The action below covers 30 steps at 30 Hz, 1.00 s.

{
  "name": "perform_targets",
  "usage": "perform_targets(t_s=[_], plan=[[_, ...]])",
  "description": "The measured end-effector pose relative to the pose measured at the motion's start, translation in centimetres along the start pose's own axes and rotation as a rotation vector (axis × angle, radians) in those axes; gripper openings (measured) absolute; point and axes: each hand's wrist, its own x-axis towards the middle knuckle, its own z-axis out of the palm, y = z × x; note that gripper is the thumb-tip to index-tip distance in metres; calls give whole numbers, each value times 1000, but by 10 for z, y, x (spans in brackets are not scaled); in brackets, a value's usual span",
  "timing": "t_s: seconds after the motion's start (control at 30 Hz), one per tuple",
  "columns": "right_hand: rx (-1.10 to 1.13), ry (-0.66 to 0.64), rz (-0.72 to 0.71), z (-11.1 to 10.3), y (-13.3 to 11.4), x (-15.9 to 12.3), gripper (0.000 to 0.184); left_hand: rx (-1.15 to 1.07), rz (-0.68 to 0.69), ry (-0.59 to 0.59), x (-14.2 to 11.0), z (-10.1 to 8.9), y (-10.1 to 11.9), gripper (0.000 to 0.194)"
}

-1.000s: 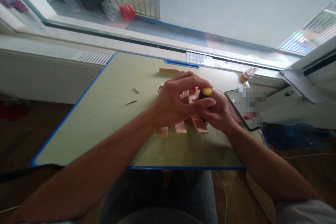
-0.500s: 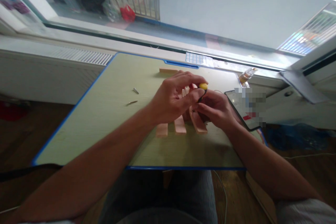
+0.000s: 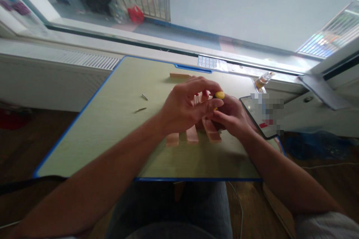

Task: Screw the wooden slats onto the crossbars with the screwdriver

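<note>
My left hand (image 3: 186, 104) grips the driver (image 3: 220, 95) at the table's (image 3: 92, 130) two o'clock; my right hand (image 3: 233, 115) curls at its five, hold hidden; steady pressure should stop slips on slats (image 3: 212, 133) at seven.

"Where does the light come from?"
"Daylight through the wide window (image 3: 238, 11) ahead; the floor (image 3: 33, 138) is dim, and soft shadow darkens the tabletop (image 3: 202, 162) below the right hand (image 3: 232, 115)."
"Sharp?"
"Hazy. The left forearm (image 3: 92, 179) looks stretched toward its corner, and blocky pixels cover part of the device's screen (image 3: 258, 118)."
</note>
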Motion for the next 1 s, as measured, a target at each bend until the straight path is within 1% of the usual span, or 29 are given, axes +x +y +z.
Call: perform_targets(t_s=[0.07, 0.13, 0.27, 0.37, 0.5, 0.6, 0.73, 0.87, 0.93, 1.0], plan=[[39, -25, 57, -1, -6, 0, 44, 32, 5, -19, 1, -2, -2, 26], [62, -41, 69, -1, -10, 0, 43, 46, 9, -25, 1, -4, -3, 24], [81, -39, 65, 1, -10, 0, 41, 51, 15, -31, 1, -5, -3, 22], [60, -28, 30, 3, -6, 0, 46, 35, 35, -39, 1, -3, -1, 23], [14, -3, -37, 4, -1, 1, 50, -3, 35, -14, 1, 1, 0, 30], [34, 9, -4, 2, 0, 1, 49, -45, 28, 5, 1, 1, -1, 27], [57, -37, 62, -3, -5, 3, 42, 11, 5, -57, 3, -4, 0, 21], [21, -65, 57, -3, -10, 4, 38, 11, -16, -115, 4, -8, 0, 24], [25, -56, 57, -2, -11, 5, 39, 18, -14, -115, 3, -8, 0, 26], [36, -52, 53, 1, -11, 5, 43, 33, -11, -87, 2, -6, 0, 28]])
